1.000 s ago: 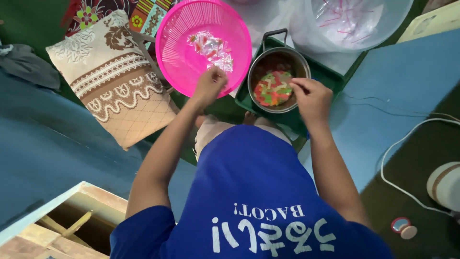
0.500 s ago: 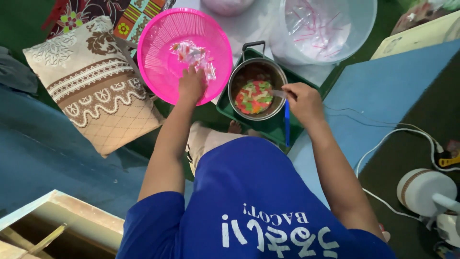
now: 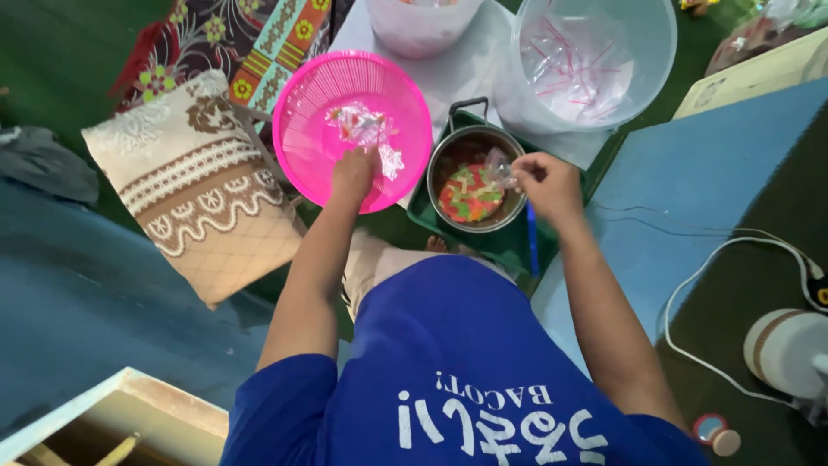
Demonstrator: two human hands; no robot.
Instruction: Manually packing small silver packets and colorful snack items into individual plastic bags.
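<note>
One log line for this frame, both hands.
left hand: in pink basket, on packets | right hand: holds small clear bag over metal pot

View from above of a person seated in a blue shirt. The left hand (image 3: 354, 173) reaches into a pink perforated basket (image 3: 302, 103) and touches small clear packets (image 3: 362, 129) lying there. The right hand (image 3: 545, 183) pinches a small clear bag (image 3: 498, 164) over a metal pot (image 3: 448, 160) of red, green and orange pieces, set on a green tray (image 3: 509, 246). A patterned cushion (image 3: 194, 194) lies beside the basket; a clear tub (image 3: 638, 60) stands beyond the pot.
</note>
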